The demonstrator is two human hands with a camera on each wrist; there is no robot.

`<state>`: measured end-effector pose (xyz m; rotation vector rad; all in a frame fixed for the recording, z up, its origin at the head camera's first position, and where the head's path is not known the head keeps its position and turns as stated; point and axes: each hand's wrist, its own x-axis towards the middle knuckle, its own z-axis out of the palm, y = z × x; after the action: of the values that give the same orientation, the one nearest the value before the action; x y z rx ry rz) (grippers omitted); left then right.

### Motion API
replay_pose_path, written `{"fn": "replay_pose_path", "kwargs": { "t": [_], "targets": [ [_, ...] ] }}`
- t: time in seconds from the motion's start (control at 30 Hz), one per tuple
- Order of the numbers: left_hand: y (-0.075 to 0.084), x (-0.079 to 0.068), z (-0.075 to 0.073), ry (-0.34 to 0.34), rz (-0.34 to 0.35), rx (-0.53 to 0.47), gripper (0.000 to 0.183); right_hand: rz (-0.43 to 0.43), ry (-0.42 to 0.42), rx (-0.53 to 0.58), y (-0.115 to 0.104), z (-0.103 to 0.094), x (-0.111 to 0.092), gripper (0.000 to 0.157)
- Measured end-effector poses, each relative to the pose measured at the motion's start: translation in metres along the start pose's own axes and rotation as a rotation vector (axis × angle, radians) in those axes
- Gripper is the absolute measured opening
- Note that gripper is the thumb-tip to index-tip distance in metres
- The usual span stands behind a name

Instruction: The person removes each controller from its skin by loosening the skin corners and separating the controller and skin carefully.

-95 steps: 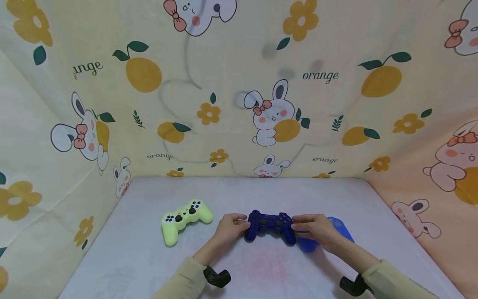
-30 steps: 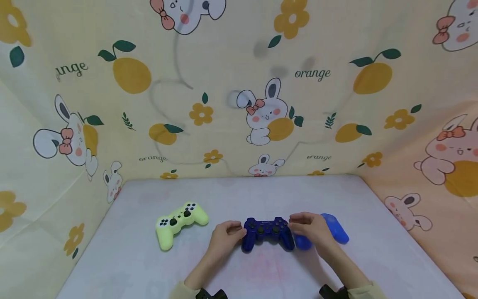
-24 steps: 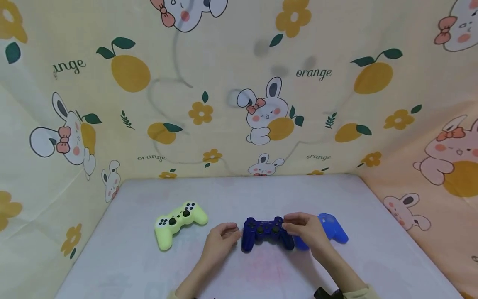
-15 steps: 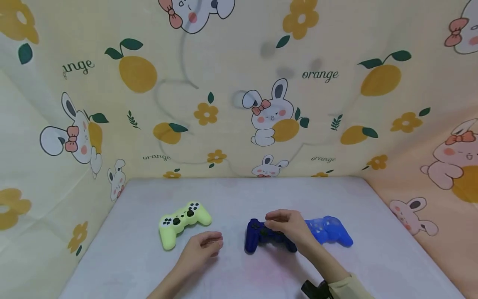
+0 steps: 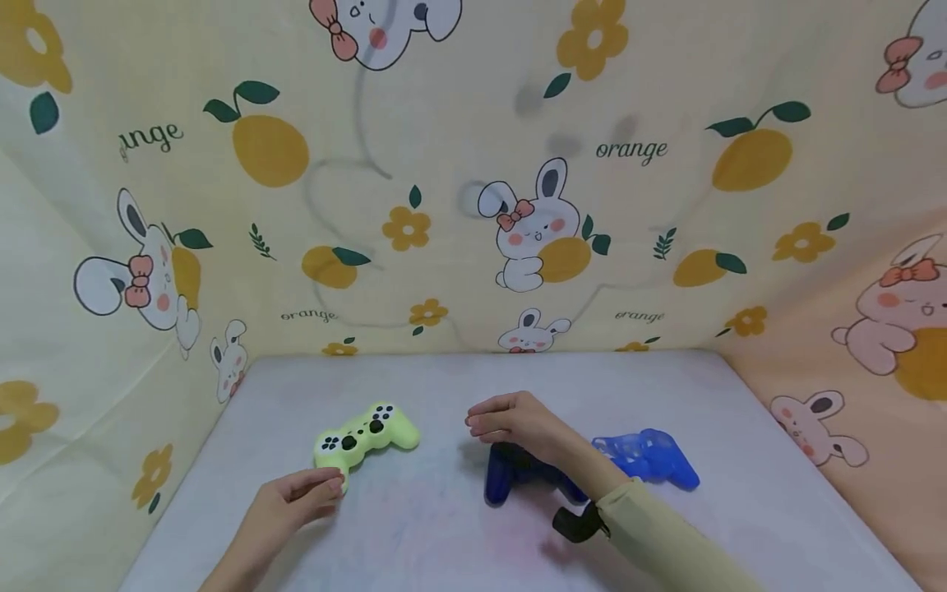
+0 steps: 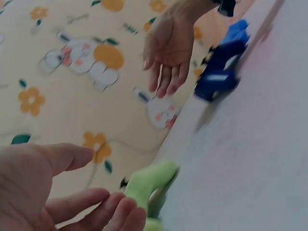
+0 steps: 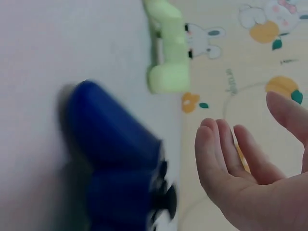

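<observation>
A lime-green game controller (image 5: 357,437) lies angled on the left of the white table. My left hand (image 5: 284,506) hovers by its near left grip, fingers loosely extended; in the left wrist view a gap shows between thumb and fingers with nothing held. Over the dark blue game controller (image 5: 501,477) at the middle passes my right hand (image 5: 521,423), its fingers relaxed and holding nothing, hiding much of that controller's top. In the right wrist view the blue controller stands apart from the fingers. A translucent bright blue controller (image 5: 654,456) lies to its right, partly behind my right forearm.
The white tabletop (image 5: 414,534) carries faint pink stains. Behind and beside it hangs a cream cloth (image 5: 444,164) printed with rabbits and oranges. A black wrist camera (image 5: 579,523) sits at my right sleeve.
Both hands have let go of the dark blue controller, which stays on the table. My left hand has moved left to the green controller; my right hand has followed leftward over the dark blue one.
</observation>
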<state>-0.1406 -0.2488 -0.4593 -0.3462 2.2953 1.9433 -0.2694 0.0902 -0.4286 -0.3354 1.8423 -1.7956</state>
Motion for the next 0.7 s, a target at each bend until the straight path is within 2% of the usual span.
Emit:
{"fn": "replay_pose_path", "kwargs": {
  "t": [0.1,0.23,0.37,0.43,0.53,0.7],
  "targets": [
    [-0.004,0.007,-0.017,0.062,-0.036,0.062,0.058,0.018,-0.022,0.019,-0.004,0.006,0.014,0.035],
    [-0.012,0.019,-0.031,0.075,-0.105,0.104,0.073,0.070,-0.027,-0.006,-0.006,0.010,0.035,0.033],
    [-0.018,0.026,-0.036,0.071,-0.145,0.036,0.075,0.134,-0.023,0.000,-0.003,0.016,0.056,0.033],
    [-0.019,0.028,-0.036,0.063,-0.136,-0.018,0.075,0.154,-0.018,0.020,-0.001,0.021,0.064,0.031],
    [-0.019,0.030,-0.034,0.067,-0.132,-0.096,0.073,0.152,0.003,0.030,0.002,0.031,0.072,0.028],
    [-0.024,0.035,-0.031,0.084,-0.133,-0.136,0.070,0.150,0.056,0.036,0.008,0.045,0.082,0.025]
  ]
}}
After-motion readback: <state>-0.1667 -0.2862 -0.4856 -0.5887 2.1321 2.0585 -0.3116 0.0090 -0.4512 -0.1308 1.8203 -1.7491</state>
